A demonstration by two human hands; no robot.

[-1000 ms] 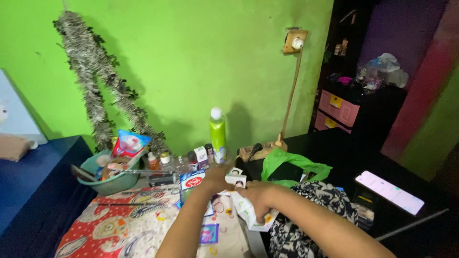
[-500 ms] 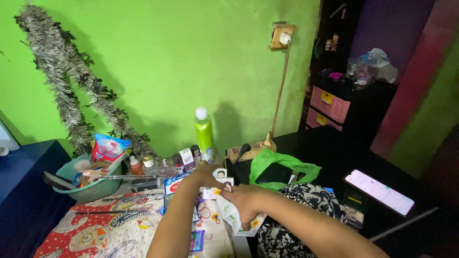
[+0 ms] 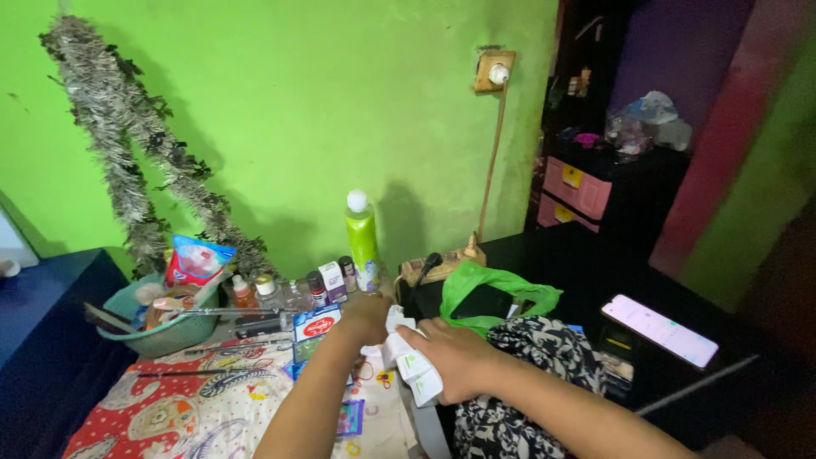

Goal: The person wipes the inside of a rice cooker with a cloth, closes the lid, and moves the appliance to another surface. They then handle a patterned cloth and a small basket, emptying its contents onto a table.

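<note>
Here, both hands met over the near edge of the patterned cloth (image 3: pixel 212 399), just in front of the row of small bottles (image 3: pixel 327 285). The right hand (image 3: pixel 455 357) was clenched around a bunch of white sachets (image 3: pixel 408 361), its fingers wrapped over them so that only their ends showed. The left hand (image 3: pixel 367 316) lay against the far end of the same bunch; whether it gripped the sachets or merely touched them could not be told. Half a second earlier the sachets had hung looser and longer below the right hand, with a small printed card held up between the two hands; that card was no longer visible, and the packets had been drawn into a tighter wad. Judging from this, the gathering of the loose packets into one hand appeared nearly complete. The tall green bottle (image 3: pixel 363 242), the green basin (image 3: pixel 157 327), the green bag (image 3: pixel 493 293) and the lit phone (image 3: pixel 659 331) stood apart and untouched.
</note>
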